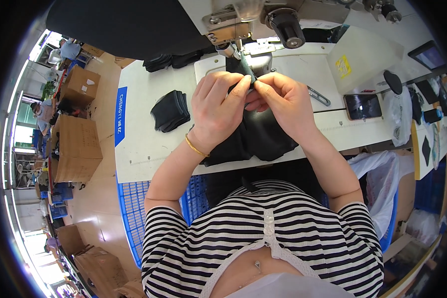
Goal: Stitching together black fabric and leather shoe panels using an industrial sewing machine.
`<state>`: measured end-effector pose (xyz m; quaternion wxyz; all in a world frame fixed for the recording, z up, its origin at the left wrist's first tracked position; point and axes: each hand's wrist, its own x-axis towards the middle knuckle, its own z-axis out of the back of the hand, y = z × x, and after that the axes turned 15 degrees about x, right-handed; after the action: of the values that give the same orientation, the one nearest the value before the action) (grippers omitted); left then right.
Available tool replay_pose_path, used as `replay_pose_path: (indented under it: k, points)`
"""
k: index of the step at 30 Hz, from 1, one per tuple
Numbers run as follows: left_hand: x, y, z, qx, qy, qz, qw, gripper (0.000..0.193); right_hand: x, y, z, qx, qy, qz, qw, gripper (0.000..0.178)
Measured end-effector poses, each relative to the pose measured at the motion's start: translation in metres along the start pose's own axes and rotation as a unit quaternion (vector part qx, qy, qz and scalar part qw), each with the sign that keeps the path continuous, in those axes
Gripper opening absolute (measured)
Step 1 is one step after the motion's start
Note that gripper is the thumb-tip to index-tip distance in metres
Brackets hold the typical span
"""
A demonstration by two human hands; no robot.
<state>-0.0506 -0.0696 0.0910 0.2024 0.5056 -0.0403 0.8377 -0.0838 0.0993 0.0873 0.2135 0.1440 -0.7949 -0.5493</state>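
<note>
Both my hands pinch the folded edge of a piece of black fabric (270, 136) just in front of the sewing machine's needle area (239, 45). My left hand (218, 107) wears a gold bangle and has thumb and forefinger closed on the edge. Close beside it, my right hand (283, 102) grips the same edge between thumb and fingers. From my fingertips the edge runs up under the presser foot, while the rest of the fabric hangs over the table's front edge. Left of my hands lies a small stack of folded black pieces (171, 111).
More black pieces (171, 60) lie at the back left of the white table (139, 119). Thread snips (319, 96) and a phone (362, 107) are to the right. Blue baskets (134, 208) stand below the table; cardboard boxes (77, 149) line the floor at left.
</note>
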Motion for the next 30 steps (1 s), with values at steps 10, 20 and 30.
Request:
replay_pose_path:
  k: [10,20,30]
  points:
    - [0.0015,-0.0041,0.0016,0.044,-0.023,-0.039,0.998,0.029,-0.0014,0.0021,-0.0009,0.032,0.016,0.015,0.999,0.019]
    - [-0.0033,0.0003,-0.0005,0.078,-0.015,-0.097,0.992,0.044,0.0006,-0.0044,0.0016,0.041,0.021,0.021,0.999,0.020]
    - [-0.0029,-0.0023,0.0053,0.092,-0.002,-0.102,0.990,0.031,0.0016,0.0011,-0.0036,0.016,0.003,0.007,1.000,0.020]
